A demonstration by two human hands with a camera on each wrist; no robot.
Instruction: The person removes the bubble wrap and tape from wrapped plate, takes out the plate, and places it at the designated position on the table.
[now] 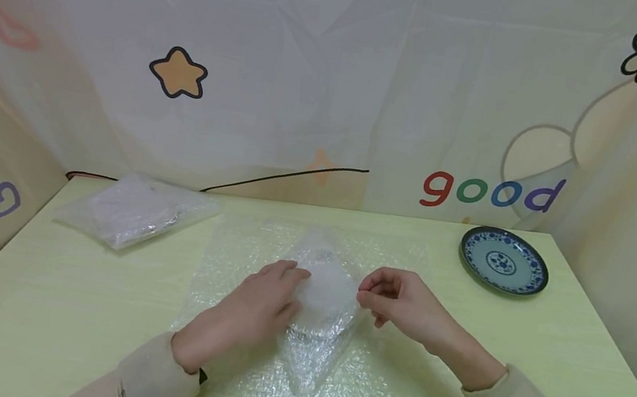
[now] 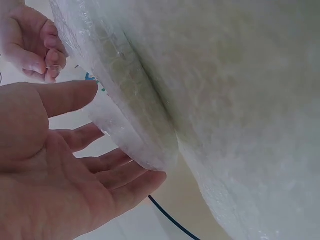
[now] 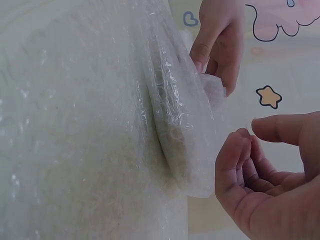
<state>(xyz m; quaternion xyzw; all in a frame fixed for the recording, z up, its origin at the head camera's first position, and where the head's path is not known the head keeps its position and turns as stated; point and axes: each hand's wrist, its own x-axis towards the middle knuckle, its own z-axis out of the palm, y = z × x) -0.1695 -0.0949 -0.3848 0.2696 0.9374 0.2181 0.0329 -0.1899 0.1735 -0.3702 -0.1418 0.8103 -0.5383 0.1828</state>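
A sheet of clear bubble wrap (image 1: 390, 372) lies flat on the table. On its middle sits a bundle (image 1: 330, 299) folded in bubble wrap, pointed at its near and far ends. A pale roundish shape shows faintly inside; its kind cannot be made out. My left hand (image 1: 271, 292) rests against the bundle's left side, and in the left wrist view its fingers (image 2: 135, 187) are extended along the edge. At the bundle's right edge is my right hand (image 1: 398, 303), its fingers loosely curled. The right wrist view shows nothing held between thumb and fingertips (image 3: 242, 137).
Another bubble-wrapped package (image 1: 139, 211) lies at the table's back left. A blue patterned plate (image 1: 504, 261) with a dark rim stands at the back right. A dark cable (image 1: 284, 177) runs along the printed backdrop (image 1: 310, 99) behind the table (image 1: 53, 309).
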